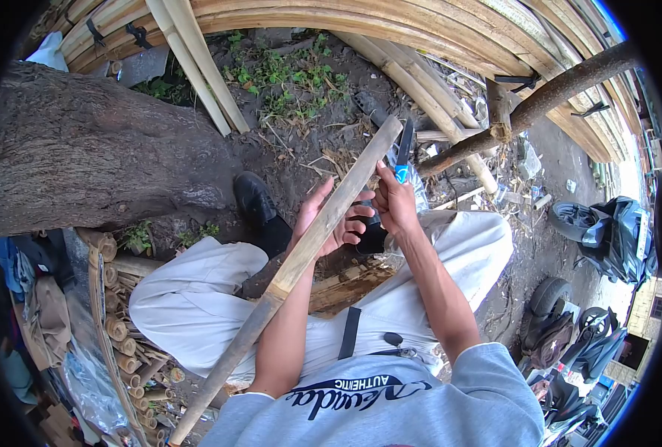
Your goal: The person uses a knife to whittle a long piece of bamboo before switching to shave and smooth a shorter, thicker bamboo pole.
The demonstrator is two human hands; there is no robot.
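A long split bamboo strip (322,225) slants across my lap, from my left forearm at the lower left up to its far end above my right hand. My left hand (331,223) cradles it from beneath, thumb on one side and loosely curled fingers on the other. A knife (402,172) with a blue handle and dark blade is in my closed right hand (395,200), blade pointing away from me. The right thumb lies close beside the strip's upper part. Part of my left palm is hidden behind the bamboo.
A thick tree trunk (100,141) lies at left, and a branch (569,89) crosses the upper right. Bundled bamboo strips (301,16) curve across the back. Cut bamboo poles (119,328) are stacked at lower left. Parked motorbikes (606,235) stand at right.
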